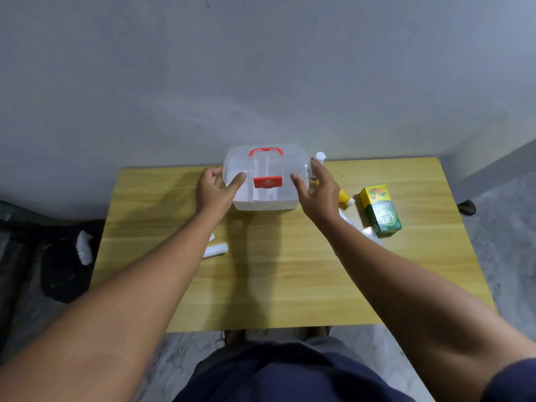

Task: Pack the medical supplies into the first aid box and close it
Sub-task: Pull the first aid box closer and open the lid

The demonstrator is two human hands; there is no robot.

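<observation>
My right hand (317, 192) covers most of the yellow tube (345, 196) and the white bottle (319, 161) right of centre. My left forearm (162, 262) hides part of the bandage roll (216, 249). I can't read the green carton (380, 210) print; it's too blurred.

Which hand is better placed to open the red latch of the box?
Left, probably. The left hand has its thumb right beside the red latch on the first aid box; the right hand has its thumb farther from it.
</observation>
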